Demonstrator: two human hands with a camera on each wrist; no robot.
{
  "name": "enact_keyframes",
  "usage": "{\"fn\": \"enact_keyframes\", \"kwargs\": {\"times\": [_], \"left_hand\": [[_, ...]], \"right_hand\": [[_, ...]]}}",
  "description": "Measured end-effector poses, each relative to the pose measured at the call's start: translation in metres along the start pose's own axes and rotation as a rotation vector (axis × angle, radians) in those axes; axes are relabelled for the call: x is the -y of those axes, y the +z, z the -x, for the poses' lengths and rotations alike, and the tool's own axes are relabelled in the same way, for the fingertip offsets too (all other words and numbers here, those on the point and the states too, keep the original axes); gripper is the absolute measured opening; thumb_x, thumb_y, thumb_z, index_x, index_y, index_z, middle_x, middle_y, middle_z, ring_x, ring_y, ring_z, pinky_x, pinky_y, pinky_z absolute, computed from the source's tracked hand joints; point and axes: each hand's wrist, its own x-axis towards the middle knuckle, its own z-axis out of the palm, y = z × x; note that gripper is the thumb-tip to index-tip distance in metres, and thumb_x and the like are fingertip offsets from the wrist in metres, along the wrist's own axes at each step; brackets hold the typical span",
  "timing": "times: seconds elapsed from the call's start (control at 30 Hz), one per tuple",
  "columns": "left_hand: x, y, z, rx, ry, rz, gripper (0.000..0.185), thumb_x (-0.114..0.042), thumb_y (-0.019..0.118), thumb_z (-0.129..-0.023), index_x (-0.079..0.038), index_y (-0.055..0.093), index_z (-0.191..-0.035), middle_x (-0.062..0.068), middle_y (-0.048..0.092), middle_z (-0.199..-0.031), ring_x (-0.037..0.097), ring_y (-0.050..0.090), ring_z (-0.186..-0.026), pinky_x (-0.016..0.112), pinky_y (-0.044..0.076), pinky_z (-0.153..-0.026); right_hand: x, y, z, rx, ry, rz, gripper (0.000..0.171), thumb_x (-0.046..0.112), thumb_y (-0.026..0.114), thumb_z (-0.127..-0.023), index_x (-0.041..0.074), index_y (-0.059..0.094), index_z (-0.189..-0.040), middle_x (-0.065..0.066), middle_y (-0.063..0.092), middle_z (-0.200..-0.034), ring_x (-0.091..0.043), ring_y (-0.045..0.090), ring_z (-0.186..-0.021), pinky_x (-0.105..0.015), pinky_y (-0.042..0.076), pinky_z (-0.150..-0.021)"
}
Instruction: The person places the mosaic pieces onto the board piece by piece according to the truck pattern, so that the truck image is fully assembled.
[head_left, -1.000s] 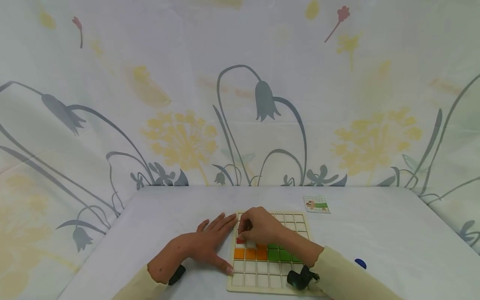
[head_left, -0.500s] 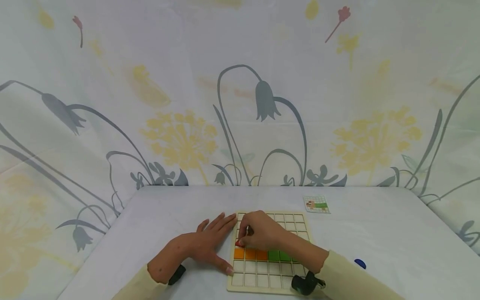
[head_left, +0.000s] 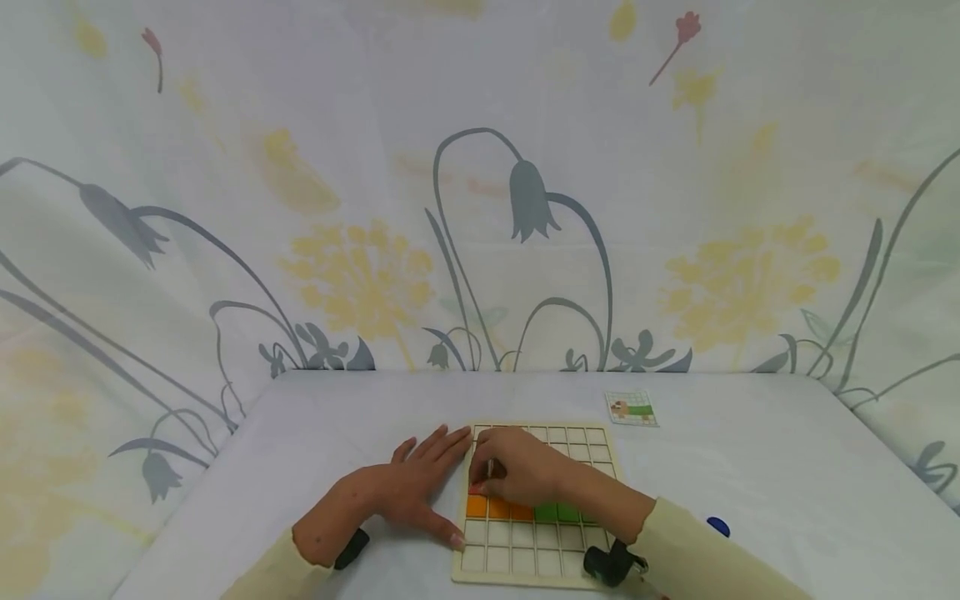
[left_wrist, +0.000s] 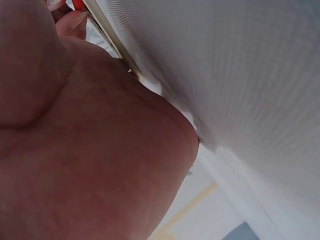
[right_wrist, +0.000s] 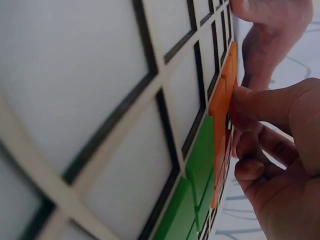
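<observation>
A pale grid board [head_left: 517, 578] lies on the table, with square cells. My right hand [head_left: 525, 465] reaches over it and pinches a small red tile [head_left: 476, 490] between thumb and fingers. That tile is at the board's left edge, just above a row of orange tiles [head_left: 499, 508]. In the right wrist view the red tile [right_wrist: 234, 101] is mostly hidden by the thumb. Green tiles [head_left: 558, 512] continue the row to the right, partly under my right wrist. My left hand [head_left: 412, 493] lies spread beside the board, its fingertips and thumb tip at the left rim.
A small card [head_left: 632, 408] with a gridded picture in green and brown lies behind the board at right. A blue piece [head_left: 717, 527] sits on the table beyond my right sleeve. A flower-printed cloth [head_left: 495, 275] hangs behind the table.
My right hand has moved slightly down and left with the red tile, closer to the orange row. The left hand stays in place.
</observation>
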Motion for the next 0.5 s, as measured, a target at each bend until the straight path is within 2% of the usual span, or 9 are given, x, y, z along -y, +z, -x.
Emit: {"fn": "enact_keyframes", "kwargs": {"times": [0.2,0.37,0.5], "left_hand": [[-0.001,-0.002,0.001,0.002,-0.002,0.000,0.125,-0.068,0.081,-0.084,-0.019,0.008,-0.173,-0.004,0.001,-0.180,0.031,-0.005,-0.165,0.068,0.003,-0.126],[-0.001,0.000,0.001,-0.004,-0.003,0.008,0.125,-0.067,0.082,-0.083,-0.019,0.009,-0.173,-0.003,0.001,-0.180,0.030,-0.005,-0.165,0.067,0.003,-0.127],[-0.002,-0.001,-0.001,-0.003,-0.023,0.004,0.127,-0.068,0.083,-0.082,-0.020,0.009,-0.173,-0.004,0.000,-0.180,0.029,-0.005,-0.165,0.066,0.004,-0.127]], "right_hand": [[-0.002,0.001,0.002,0.007,-0.008,0.012,0.014,0.004,0.078,-0.094,0.015,0.085,-0.101,0.008,0.064,-0.098,-0.002,0.059,-0.084,-0.020,0.053,-0.080],[-0.002,-0.003,0.009,-0.053,-0.037,0.015,0.020,-0.002,0.069,-0.099,0.012,0.083,-0.104,0.006,0.069,-0.100,-0.001,0.061,-0.089,-0.023,0.055,-0.084],[-0.004,-0.022,0.031,-0.113,-0.030,0.002,0.021,-0.002,0.065,-0.102,0.012,0.080,-0.104,0.003,0.069,-0.100,-0.002,0.058,-0.081,-0.023,0.055,-0.075]]}}
